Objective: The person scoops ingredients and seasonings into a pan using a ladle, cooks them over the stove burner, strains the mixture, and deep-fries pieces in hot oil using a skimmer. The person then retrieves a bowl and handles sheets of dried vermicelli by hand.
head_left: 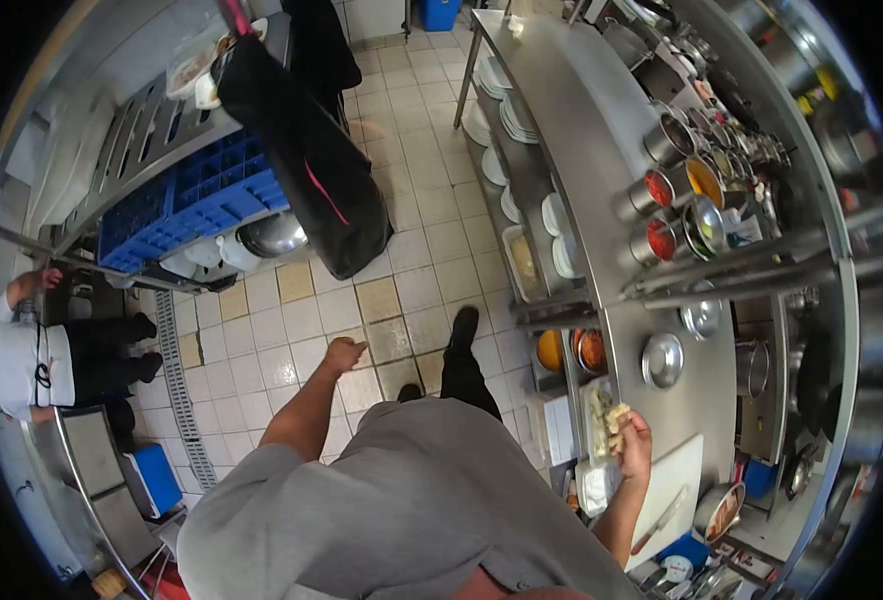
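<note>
My right hand [637, 446] is closed around pale yellow, lumpy pieces of food [617, 416], whose exact kind I cannot make out. It is held over the counter's near edge, beside a clear container [599, 400] with light green contents. Just below that lies a white-topped container [598, 486]. Nothing shows in my left hand [344, 354], which hangs over the tiled floor with a finger stretched out to the right and the others loosely bent.
A steel counter [592, 130] runs along the right, with plates [517, 118] on its lower shelf. Two metal bowls [663, 360], a white cutting board [684, 470] and a knife [662, 520] lie nearby. Ahead hangs a black cloth [312, 160]; a person [37, 360] stands left.
</note>
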Demonstrator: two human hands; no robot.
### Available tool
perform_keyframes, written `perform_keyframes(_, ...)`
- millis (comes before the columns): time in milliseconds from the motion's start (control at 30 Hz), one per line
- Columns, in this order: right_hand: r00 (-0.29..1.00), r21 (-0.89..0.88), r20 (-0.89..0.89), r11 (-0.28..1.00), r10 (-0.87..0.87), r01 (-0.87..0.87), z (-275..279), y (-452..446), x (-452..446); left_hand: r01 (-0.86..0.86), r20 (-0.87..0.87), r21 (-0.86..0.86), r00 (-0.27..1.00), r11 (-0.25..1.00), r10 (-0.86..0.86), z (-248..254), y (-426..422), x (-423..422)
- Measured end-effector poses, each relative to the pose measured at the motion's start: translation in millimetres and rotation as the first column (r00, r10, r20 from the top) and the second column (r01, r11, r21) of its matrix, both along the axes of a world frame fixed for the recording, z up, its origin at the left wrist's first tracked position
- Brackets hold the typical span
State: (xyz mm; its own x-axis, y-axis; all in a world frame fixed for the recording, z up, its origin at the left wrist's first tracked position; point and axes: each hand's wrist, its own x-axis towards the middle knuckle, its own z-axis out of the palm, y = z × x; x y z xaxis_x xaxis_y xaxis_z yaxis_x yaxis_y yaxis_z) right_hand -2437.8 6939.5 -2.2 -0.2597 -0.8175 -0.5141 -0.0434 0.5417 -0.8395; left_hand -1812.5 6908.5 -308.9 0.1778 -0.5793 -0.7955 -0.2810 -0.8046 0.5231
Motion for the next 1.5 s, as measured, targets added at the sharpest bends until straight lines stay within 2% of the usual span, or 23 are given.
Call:
perform_keyframes(67,1.0,-0.021,0.022,1.0,-0.006,0.006,-0.3,-74.8,20.5,-0.04,-0.04,-0.032,0.998,0.999,0.038,8.0,-73.8,-11.9)
perform_keyframes(133,0.999,-0.053,0.043,0.998,-0.026,0.029,-8.3,-148.8,38.0,0.172,-0.031,-0.161,0.983,0.972,-0.179,11.9,-143.1,-20.8)
perform_keyframes(200,0.972,-0.138,0.233,0.99,0.029,0.004,-37.0,-233.9,54.2,0.213,0.021,-0.192,0.977,0.958,-0.213,8.4,-208.7,-20.6)
perform_keyframes(233,0.955,-0.06,0.29,0.997,0.064,-0.048,-41.1,-277.4,66.1,0.269,0.077,-0.225,0.963,0.937,-0.258,10.7,-242.7,-10.4)
perform_keyframes(267,0.972,-0.177,0.18,0.977,0.151,-0.119,-76.0,-318.2,73.7,0.236,0.047,-0.154,0.972,0.959,-0.232,14.6,-277.7,-2.3)
perform_keyframes(467,0.92,-0.019,0.298,0.965,0.256,-0.262,-22.4,-550.7,182.9,-0.12,-0.073,-0.203,0.992,0.972,0.108,53.3,-486.1,25.6)
perform_keyframes(533,0.92,-0.028,0.29,0.963,0.264,-0.267,-17.4,-608.8,200.3,-0.239,-0.165,-0.077,0.961,0.968,0.224,58.4,-553.2,34.9)
perform_keyframes(600,0.92,-0.03,0.286,0.962,0.267,-0.27,-19.8,-665.3,219.7,-0.193,-0.132,-0.035,0.974,0.981,0.187,46.4,-628.7,41.5)
perform_keyframes(667,0.929,-0.073,0.294,0.974,0.226,-0.214,-23.8,-709.3,237.1,0.132,-0.019,-0.083,0.991,0.988,-0.134,30.3,-704.3,50.3)
perform_keyframes(733,0.952,-0.067,0.252,0.984,0.177,-0.165,-26.9,-742.2,257.5,0.293,0.066,-0.115,0.956,0.949,-0.287,-0.4,-779.3,59.8)
perform_keyframes(800,0.938,-0.084,0.345,0.993,-0.046,0.079,-22.0,-772.1,279.5,0.44,0.151,-0.163,0.896,0.883,-0.419,-15.2,-874.0,60.8)
perform_keyframes(867,0.911,-0.047,0.386,0.983,-0.145,0.176,-21.6,-794.5,303.5,0.642,0.244,-0.136,0.76,0.754,-0.603,-24.3,-942.3,58.4)
perform_keyframes(933,0.881,0.058,0.382,0.958,-0.28,0.28,-21.5,-822.0,327.7,0.645,0.172,-0.139,0.763,0.752,-0.623,-38.3,-1001.1,49.7)
perform_keyframes(1000,0.863,0.083,0.421,0.96,-0.277,0.268,-22.0,-845.2,346.3,0.63,0.06,-0.142,0.775,0.763,-0.629,-63.0,-1057.0,45.0)
perform_keyframes(1067,0.9,0.143,0.386,0.977,-0.201,0.157,-24.3,-865.8,348.1,0.687,0.126,-0.158,0.726,0.709,-0.676,-147.2,-1081.5,27.2)
perform_keyframes(1133,0.932,0.205,0.242,0.954,-0.268,0.221,-37.0,-885.4,340.6,0.64,0.264,-0.218,0.766,0.737,-0.586,-211.5,-1122.0,3.7)
perform_keyframes(1167,0.915,0.218,0.263,0.943,-0.306,0.253,-40.6,-897.6,330.7,0.813,0.37,-0.305,0.581,0.496,-0.725,-286.7,-1131.5,-8.2)
perform_keyframes(1267,0.745,0.216,0.363,0.828,-0.56,0.518,-41.9,-927.3,329.9,0.542,0.073,-0.119,0.84,0.832,-0.537,-231.2,-1177.3,-43.1)
perform_keyframes(1367,0.846,0.183,0.333,0.908,-0.417,0.376,-42.1,-950.4,313.4,0.339,0.062,-0.141,0.941,0.93,-0.334,-317.7,-1199.8,-81.2)
perform_keyframes(1400,0.834,0.16,0.346,0.903,-0.429,0.398,-43.0,-957.4,311.6,0.324,0.045,-0.122,0.946,0.938,-0.321,-358.3,-1200.7,-91.3)
perform_keyframes(1433,0.841,0.169,0.334,0.905,-0.426,0.391,-45.0,-965.8,301.9,0.498,0.176,-0.134,0.863,0.857,-0.474,-403.2,-1206.1,-99.8)
perform_keyframes(1467,0.713,0.399,0.421,0.82,-0.562,0.411,-44.8,-975.2,286.5,0.656,0.304,-0.125,0.739,0.745,-0.6,-433.9,-1211.9,-105.1)
perform_keyframes(1500,0.558,0.61,0.452,0.698,-0.696,0.375,-44.9,-987.2,280.9,0.617,0.283,-0.114,0.771,0.779,-0.57,-435.8,-1217.4,-102.9)
